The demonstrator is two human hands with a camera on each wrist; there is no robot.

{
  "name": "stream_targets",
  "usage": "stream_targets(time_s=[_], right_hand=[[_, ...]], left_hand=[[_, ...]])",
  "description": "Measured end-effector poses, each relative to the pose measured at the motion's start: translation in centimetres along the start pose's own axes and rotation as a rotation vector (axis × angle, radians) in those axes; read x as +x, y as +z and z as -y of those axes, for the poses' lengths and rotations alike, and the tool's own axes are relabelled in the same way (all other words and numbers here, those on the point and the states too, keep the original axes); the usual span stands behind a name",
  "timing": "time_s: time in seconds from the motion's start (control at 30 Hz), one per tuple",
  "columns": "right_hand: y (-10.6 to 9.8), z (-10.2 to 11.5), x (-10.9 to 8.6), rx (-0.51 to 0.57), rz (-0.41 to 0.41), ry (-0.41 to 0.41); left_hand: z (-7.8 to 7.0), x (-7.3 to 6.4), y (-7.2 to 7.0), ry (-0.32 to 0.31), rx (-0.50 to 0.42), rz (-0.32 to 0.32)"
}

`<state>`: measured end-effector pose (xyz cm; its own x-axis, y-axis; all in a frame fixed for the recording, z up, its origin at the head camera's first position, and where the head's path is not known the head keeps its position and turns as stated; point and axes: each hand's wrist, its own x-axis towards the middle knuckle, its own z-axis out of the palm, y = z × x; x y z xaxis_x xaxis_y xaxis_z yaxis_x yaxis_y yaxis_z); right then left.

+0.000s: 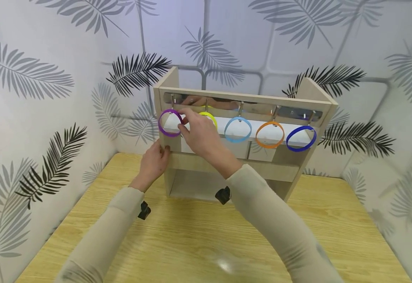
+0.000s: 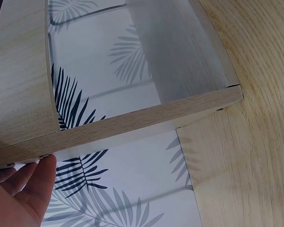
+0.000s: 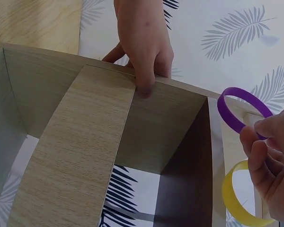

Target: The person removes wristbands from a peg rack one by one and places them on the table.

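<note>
A purple wristband [image 1: 159, 124] hangs at the leftmost hook of the wooden shelf unit [image 1: 262, 168]. My right hand [image 1: 201, 133] pinches its right side between thumb and fingers, also seen in the right wrist view, where the purple wristband [image 3: 230, 118] stands out from the rail. Behind that hand, a yellow wristband [image 1: 211, 117] is partly covered. My left hand [image 1: 153, 162] grips the unit's left side panel, the thumb on the front and the other fingers round the outside. In the left wrist view, fingertips [image 2: 46, 165] touch the panel's edge.
Light blue [image 1: 238, 140], orange [image 1: 269, 146] and dark blue [image 1: 299, 149] wristbands hang from hooks on the metal rail [image 1: 259, 105] to the right. The unit stands on a wood-grain table [image 1: 192, 239], close to a leaf-patterned wall [image 1: 234, 47]. Black wrist cameras [image 1: 223, 195] hang under the sleeves.
</note>
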<state>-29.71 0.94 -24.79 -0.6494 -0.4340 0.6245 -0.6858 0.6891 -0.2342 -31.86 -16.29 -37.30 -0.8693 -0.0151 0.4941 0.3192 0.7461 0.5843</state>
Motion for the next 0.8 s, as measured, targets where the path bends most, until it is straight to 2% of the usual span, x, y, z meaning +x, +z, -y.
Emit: stream_targets(time_s=[0.4, 0.8], right_hand=[[-1.3, 0.1, -0.3, 0.113, -0.149, -0.065], [-3.1, 0.2, -1.6, 0.170, -0.156, -0.106]], left_hand=[[-0.1, 0.1, 0.0, -0.016, 0.007, 0.008], [0.0, 0.1, 0.1, -0.014, 0.015, 0.003]])
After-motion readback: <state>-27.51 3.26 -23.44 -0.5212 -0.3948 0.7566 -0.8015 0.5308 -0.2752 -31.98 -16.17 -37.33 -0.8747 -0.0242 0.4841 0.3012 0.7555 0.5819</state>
